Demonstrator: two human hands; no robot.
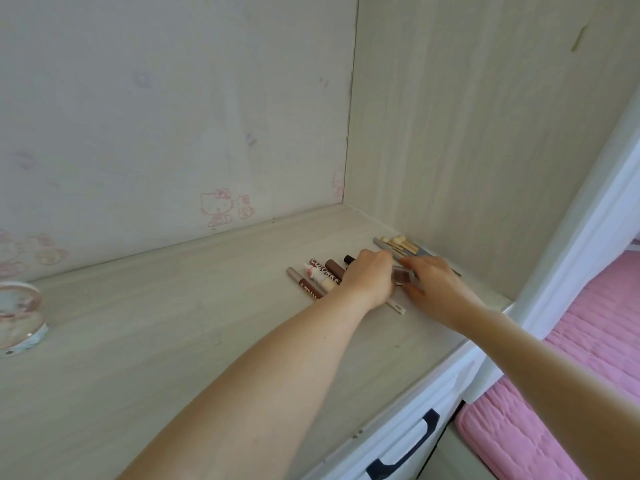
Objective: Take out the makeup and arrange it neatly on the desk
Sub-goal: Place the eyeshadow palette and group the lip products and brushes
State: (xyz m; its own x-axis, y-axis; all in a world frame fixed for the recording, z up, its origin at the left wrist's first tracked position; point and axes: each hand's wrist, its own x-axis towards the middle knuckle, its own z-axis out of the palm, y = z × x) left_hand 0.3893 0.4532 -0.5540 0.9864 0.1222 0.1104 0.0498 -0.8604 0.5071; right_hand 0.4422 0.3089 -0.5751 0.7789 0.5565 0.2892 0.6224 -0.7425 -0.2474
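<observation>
Where pale desk (145, 341) meets corner walls, makeup row (320, 277), pink bedding (595, 334).

Head cam, looking fwd-down, desk (173, 341) close

Pale wood-grain bench (173, 323); brown and cream makeup sticks (320, 277); faded pink cartoon cat stickers (225, 206) on the wall; pink quilted bedding (571, 393).

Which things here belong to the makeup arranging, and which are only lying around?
Belong to the job:
- tubes and pencils in a row on the desk
- brushes by the side wall
- small brown compact between the hands
- left hand, right hand

Only lying around:
- round pink ornament at far left
- pink bedding
- drawer handle
</observation>
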